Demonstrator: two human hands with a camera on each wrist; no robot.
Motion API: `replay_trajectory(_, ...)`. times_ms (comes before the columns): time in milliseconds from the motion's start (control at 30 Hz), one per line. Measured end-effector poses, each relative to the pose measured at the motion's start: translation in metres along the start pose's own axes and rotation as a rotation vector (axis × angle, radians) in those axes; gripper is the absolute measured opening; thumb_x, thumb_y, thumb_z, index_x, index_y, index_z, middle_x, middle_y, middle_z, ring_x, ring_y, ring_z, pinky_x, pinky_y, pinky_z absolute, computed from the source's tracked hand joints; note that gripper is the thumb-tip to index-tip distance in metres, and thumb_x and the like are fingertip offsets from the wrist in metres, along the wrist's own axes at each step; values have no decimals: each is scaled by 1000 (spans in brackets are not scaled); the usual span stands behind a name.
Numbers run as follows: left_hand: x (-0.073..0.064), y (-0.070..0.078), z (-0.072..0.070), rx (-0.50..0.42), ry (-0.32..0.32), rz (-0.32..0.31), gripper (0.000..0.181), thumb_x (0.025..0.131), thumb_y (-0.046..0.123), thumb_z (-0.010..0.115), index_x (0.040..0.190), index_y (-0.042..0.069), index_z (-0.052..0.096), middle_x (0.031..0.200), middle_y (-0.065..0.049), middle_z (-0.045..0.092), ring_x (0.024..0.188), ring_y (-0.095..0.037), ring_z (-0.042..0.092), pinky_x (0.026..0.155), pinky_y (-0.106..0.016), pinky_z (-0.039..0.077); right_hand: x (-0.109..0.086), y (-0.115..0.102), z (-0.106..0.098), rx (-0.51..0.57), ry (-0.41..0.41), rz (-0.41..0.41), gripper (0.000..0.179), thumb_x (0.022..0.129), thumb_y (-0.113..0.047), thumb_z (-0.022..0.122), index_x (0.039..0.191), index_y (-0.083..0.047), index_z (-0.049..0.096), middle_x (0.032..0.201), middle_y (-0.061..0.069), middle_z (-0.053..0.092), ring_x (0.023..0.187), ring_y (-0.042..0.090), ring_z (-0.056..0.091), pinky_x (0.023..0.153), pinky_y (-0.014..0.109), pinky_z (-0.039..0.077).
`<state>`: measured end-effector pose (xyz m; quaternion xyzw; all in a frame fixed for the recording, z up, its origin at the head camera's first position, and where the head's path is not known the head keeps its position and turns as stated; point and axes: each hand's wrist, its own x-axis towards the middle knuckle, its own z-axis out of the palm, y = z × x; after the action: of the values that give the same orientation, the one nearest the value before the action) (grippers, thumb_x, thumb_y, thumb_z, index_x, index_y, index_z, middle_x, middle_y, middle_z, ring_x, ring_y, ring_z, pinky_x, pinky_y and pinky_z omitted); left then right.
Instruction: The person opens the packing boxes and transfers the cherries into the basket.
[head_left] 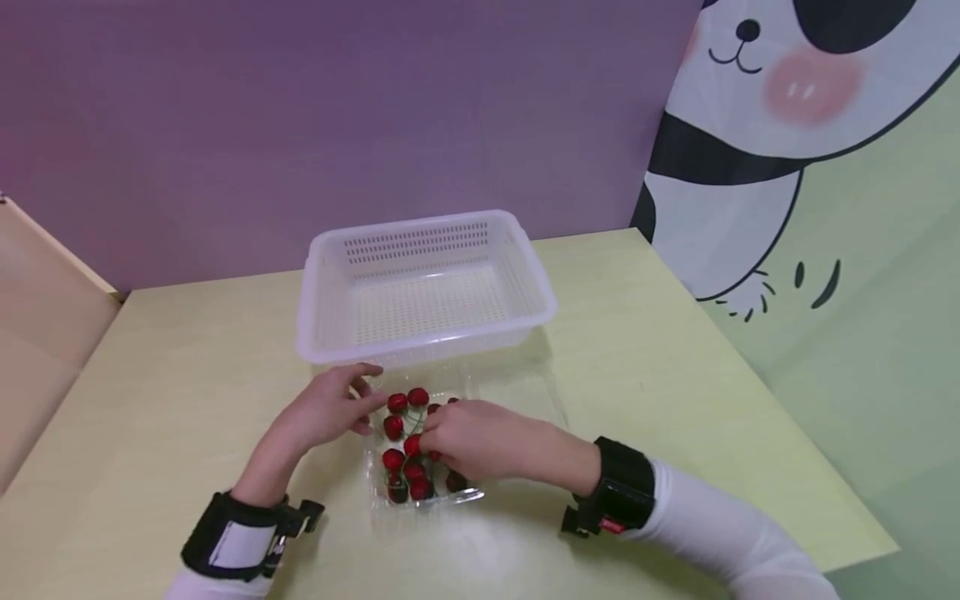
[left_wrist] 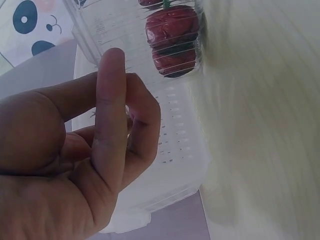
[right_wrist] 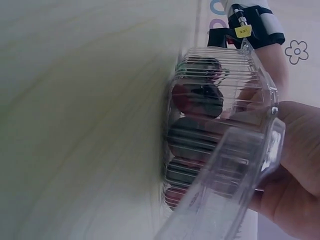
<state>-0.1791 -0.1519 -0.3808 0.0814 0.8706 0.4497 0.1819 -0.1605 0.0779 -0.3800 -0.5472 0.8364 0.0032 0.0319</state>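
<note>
A clear plastic box (head_left: 378, 502) on the table holds several red cherries (head_left: 417, 397) with green stems. At the box's left side, my left hand (head_left: 324, 408) has its thumb over the rim and its other fingers bent loosely. In the left wrist view, one straight finger of the left hand (left_wrist: 110, 115) overlaps the box wall. My right hand (head_left: 480, 437) reaches over the opposite rim, its fingertips down among the cherries. In the right wrist view, the clear wall and lid cover part of the right hand (right_wrist: 300, 165), and I cannot tell whether it grips a cherry.
A white perforated plastic basket (head_left: 315, 321) stands just behind the box. The box's clear lid (head_left: 517, 392) lies folded out to the right. A purple wall (head_left: 375, 125) borders the pale table (head_left: 660, 400) at the back, and a panda-printed wall (head_left: 862, 292) rises on the right.
</note>
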Motion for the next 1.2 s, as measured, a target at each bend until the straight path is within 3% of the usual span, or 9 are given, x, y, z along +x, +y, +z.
replay_trajectory(567,1,-3,1,-26,5,15,50,99,10,60,141,-8,42,96,-16,54,63,-19,64,63,-36,56,-12,2,-6,59,68,4,11,89,-12,69,100,-15,69,94,-8,61,85,3,57,78,8,42)
replay_trajectory(1200,-1,-1,1,-2,11,57,49,98,9,61,139,-10,43,94,-15,58,62,-19,64,61,-35,55,-21,17,-22,231,289,-33,19,87,-4,69,106,-8,68,101,-2,63,89,8,62,81,7,42)
